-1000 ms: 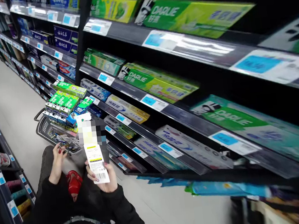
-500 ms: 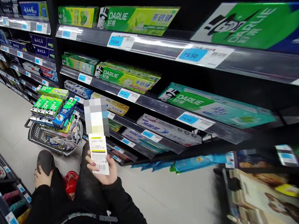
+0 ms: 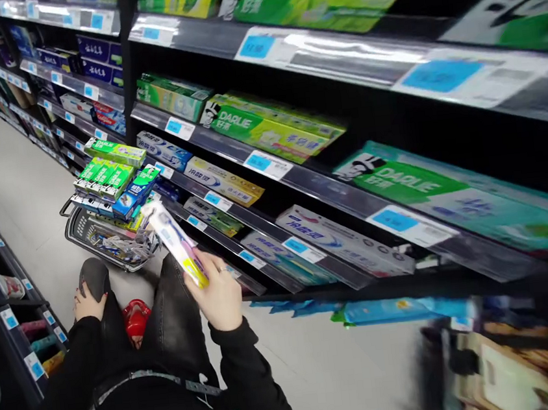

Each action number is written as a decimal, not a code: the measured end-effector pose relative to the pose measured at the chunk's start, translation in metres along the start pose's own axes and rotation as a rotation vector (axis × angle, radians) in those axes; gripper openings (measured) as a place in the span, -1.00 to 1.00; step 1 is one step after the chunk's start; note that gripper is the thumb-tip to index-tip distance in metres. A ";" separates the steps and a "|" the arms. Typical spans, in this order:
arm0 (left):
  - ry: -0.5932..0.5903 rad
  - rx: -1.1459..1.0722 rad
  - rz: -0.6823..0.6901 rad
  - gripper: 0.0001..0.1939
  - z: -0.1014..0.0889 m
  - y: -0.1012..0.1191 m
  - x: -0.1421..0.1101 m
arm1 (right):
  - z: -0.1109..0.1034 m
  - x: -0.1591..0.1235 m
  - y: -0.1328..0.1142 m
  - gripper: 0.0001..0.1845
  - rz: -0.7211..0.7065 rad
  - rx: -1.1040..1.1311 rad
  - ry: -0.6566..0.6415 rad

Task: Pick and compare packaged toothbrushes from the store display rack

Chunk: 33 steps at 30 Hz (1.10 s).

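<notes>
My right hand [image 3: 219, 290] grips the lower end of a packaged toothbrush [image 3: 173, 236], its white and yellow pack slanting up and to the left. The pack's upper end is in front of the right edge of a grey shopping basket [image 3: 72, 236]. Green and blue boxes of toothpaste [image 3: 109, 178] are stacked at the basket's far side. Several clear packs [image 3: 111, 241], too small to make out well, lie at its near side. Resting on my left knee, my left hand [image 3: 90, 306] holds nothing and has its fingers spread.
Shelves of toothpaste boxes [image 3: 265, 124] with blue price tags run along the right. A lower shelf rack [image 3: 7, 301] stands on the left. Between my legs is a red object [image 3: 137, 320]. Blue packs [image 3: 393, 310] hang under the right shelving, above the grey floor [image 3: 315, 370].
My right hand has turned the toothbrush pack from its printed back to its side and tilted it leftward. The view has shifted, while my left hand stays on the knee.
</notes>
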<state>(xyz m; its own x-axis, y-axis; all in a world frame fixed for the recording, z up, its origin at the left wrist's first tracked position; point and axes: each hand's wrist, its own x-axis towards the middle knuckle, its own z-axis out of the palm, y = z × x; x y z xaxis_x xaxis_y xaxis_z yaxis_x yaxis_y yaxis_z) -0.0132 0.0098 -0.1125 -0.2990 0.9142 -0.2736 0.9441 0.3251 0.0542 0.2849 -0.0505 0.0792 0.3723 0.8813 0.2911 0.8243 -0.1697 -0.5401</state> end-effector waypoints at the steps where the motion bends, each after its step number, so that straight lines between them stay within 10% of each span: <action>1: 0.002 -0.001 -0.004 -0.12 0.001 0.000 -0.001 | 0.009 -0.002 0.002 -0.53 0.023 0.009 -0.159; 7: 0.038 -0.017 -0.012 -0.14 0.007 0.003 -0.004 | 0.114 0.006 -0.027 -0.60 0.053 -0.050 -0.734; 13: 0.096 -0.023 -0.017 -0.17 0.013 0.008 -0.007 | 0.236 0.069 -0.103 -0.56 0.018 -0.092 -0.801; 19: 0.144 -0.030 -0.018 -0.20 0.015 0.009 -0.005 | 0.272 0.083 -0.131 -0.55 0.021 -0.068 -0.807; 26: 0.125 -0.014 -0.011 -0.19 0.017 0.011 -0.004 | 0.192 0.038 -0.116 -0.74 -0.134 0.131 -0.859; 29: 0.143 -0.018 -0.002 -0.21 0.023 0.008 -0.007 | 0.099 0.052 -0.118 -0.81 -0.274 0.354 -0.774; 33: 0.115 -0.065 -0.015 -0.21 0.034 0.006 -0.001 | -0.050 0.050 -0.107 -0.65 -0.427 1.020 -0.229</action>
<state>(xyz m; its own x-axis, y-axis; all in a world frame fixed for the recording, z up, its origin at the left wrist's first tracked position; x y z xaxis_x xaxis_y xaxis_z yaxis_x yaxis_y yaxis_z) -0.0023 0.0025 -0.1447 -0.3304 0.9297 -0.1627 0.9296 0.3504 0.1144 0.2365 -0.0104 0.1909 -0.0298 0.8588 0.5114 0.0931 0.5118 -0.8540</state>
